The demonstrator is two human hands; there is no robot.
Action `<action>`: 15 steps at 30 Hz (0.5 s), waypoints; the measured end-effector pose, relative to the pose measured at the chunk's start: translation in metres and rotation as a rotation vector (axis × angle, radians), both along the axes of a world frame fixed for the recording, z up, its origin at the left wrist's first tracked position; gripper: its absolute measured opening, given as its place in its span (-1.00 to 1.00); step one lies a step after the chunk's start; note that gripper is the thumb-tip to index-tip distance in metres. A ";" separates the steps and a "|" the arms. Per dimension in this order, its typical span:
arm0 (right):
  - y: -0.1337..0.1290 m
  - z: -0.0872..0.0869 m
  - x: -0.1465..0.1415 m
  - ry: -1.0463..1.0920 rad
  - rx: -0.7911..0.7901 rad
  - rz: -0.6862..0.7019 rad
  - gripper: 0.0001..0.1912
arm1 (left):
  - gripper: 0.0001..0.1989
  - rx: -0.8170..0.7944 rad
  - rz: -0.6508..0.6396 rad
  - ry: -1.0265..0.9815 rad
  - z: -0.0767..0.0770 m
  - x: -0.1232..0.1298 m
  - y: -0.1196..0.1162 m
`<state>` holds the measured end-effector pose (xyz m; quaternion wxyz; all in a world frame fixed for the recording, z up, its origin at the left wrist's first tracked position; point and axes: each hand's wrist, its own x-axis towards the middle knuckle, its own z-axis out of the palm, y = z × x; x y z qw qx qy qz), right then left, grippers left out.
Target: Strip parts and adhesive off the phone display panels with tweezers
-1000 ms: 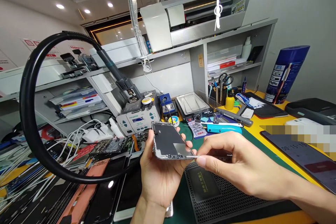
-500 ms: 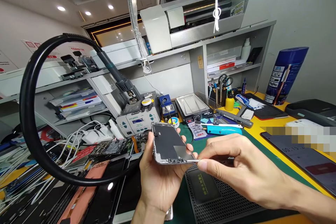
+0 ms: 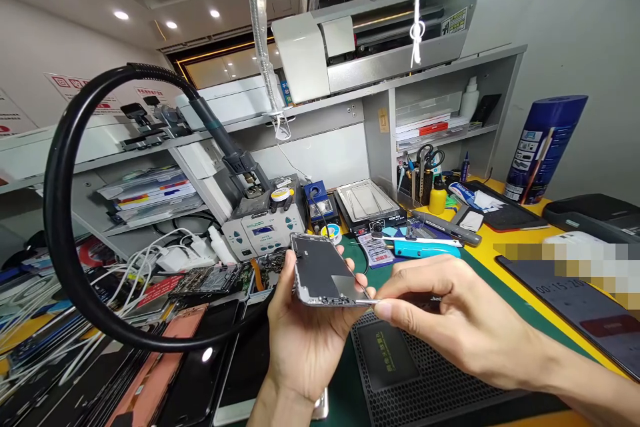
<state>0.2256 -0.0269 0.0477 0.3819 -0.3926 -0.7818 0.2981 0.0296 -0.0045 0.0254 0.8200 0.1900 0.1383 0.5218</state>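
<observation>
Head camera, looking down past the person's wrists, gives me a plain sight of the work: a dark phone panel (image 3: 320,273) with a thin, pale-edged frame, held up clear of the counter (image 3: 493,240) and tilted. It sits at twelve o'clock from the palm of the left grip (image 3: 307,340), which is curled around it, thumb pressed along the nine o'clock edge and fingertips showing past the three o'clock edge. At the panel's four o'clock corner comes the right grip (image 3: 445,317), thumb and forefinger pinched on a slim tool (image 3: 373,302); only a bit of it shows, and I can't tell from here whether its tip touches the frame. Under that right grip, at five o'clock from the panel, lies a black perforated mat (image 3: 400,373). Circuit boards (image 3: 210,278) crowd nine o'clock, and a salmon-coloured panel (image 3: 165,360) lies toward eight. A grey control unit (image 3: 263,237) stands at ten. Between two and three rests a turquoise-handled tool (image 3: 427,249), with a yellow bottle (image 3: 437,199) behind it at two. Well apart, at three, a phone (image 3: 575,300) shows a running-clock display.
</observation>
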 end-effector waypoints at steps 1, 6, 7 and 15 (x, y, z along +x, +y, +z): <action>0.000 0.000 0.000 0.002 -0.011 0.003 -0.71 | -0.49 0.003 -0.006 0.000 0.000 0.000 0.000; 0.001 -0.001 -0.002 0.041 -0.076 0.024 -0.75 | -0.45 0.006 -0.034 0.023 0.000 -0.002 0.002; 0.001 -0.002 -0.002 0.046 -0.087 0.031 -0.76 | -0.45 0.007 -0.037 0.029 0.000 -0.002 0.003; 0.000 -0.001 0.000 -0.009 -0.042 0.027 -0.72 | -0.42 -0.009 -0.059 0.032 -0.001 -0.004 0.003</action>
